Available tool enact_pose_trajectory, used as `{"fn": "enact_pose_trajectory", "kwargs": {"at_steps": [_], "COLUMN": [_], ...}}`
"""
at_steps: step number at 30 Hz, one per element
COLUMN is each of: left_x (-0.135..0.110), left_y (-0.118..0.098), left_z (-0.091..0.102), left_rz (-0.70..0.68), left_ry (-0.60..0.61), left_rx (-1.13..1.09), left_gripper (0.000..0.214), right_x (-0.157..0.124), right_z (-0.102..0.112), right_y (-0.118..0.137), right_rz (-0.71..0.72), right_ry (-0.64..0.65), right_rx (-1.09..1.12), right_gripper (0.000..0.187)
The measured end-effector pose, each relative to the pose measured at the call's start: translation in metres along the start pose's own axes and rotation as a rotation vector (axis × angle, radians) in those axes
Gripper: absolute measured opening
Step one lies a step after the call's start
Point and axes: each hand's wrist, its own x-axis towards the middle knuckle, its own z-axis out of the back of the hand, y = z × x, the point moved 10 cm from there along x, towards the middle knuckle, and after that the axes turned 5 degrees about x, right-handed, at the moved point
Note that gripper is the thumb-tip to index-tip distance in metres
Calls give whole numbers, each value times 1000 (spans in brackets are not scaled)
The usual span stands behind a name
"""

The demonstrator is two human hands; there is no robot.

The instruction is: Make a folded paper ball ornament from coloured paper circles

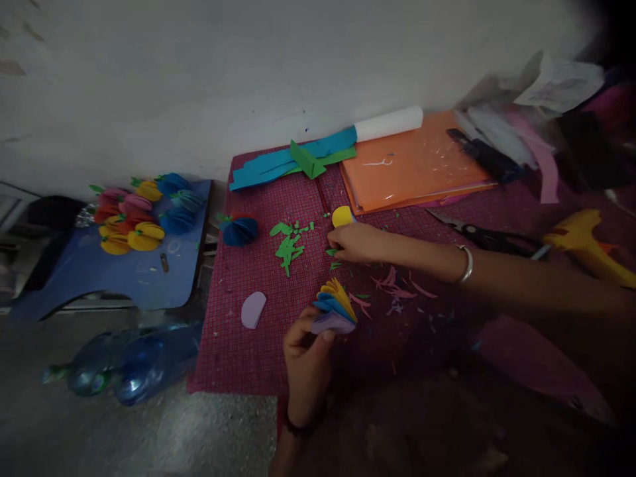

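Folded paper stack [335,306] in yellow, blue and lavender is fanning out from the fingers of the left hand [309,354], which is pinching it by its lavender end above the tabletop [238,368]. Of the two hands, the right hand [355,242] is reaching farther forward, its fingertips hovering over or touching a spot beside a yellow paper piece [342,216]; whether it is gripping that piece, I cannot tell. Green paper scraps [288,248] are lying just left of the right hand, and pink paper scraps [391,283] are scattering across the cloth below its wrist. A lavender half-disc [254,310] is lying left of the left hand, while a dark blue paper ball [239,231] is sitting farther forward from it. Beyond the right hand, orange sheets [397,171] are lying near blue paper strips [268,165] and a white roll [390,124]. Scissors [477,232] and a yellow glue gun [576,242] are resting beyond the right forearm. Well to the left of both hands, finished-looking paper balls [145,235] are crowding a blue board [144,275], and plastic bottles [144,364] are lying below it.
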Motion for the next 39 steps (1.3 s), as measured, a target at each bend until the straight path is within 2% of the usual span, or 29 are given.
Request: {"fn": "enact_pose_trajectory", "kwargs": {"at_steps": [3, 5, 8, 10, 14, 23, 32, 39], "left_x": [-2, -3, -3, -3, -2, -2, -9, -7], "left_y": [-1, -3, -12, -21, -33, -40, -51, -50], "left_z": [-1, 0, 1, -2, -13, -26, -35, -38], "left_rz": [-41, -82, -170, -233, -315, -388, -501, -469], "left_ry": [19, 13, -45, -75, -70, -27, -56, -58], "left_rx": [48, 124, 275, 372, 495, 568, 684, 681], "left_gripper": [12, 10, 10, 9, 8, 8, 9, 7], "right_x": [-8, -25, -59, -80, -105, -104, -106, -109], "right_z": [14, 26, 37, 49, 67, 68, 65, 66], "right_y": [-1, 1, 20, 34, 47, 42, 39, 42], "right_rz": [-26, -53, -34, 24, 96, 54, 17, 63], "right_ry": [-61, -117, -120, -181, -349, -491, -569, -604], "right_rx": [174, 465, 905, 990, 911, 868, 862, 800], "right_gripper": [8, 8, 9, 10, 12, 15, 16, 19]}}
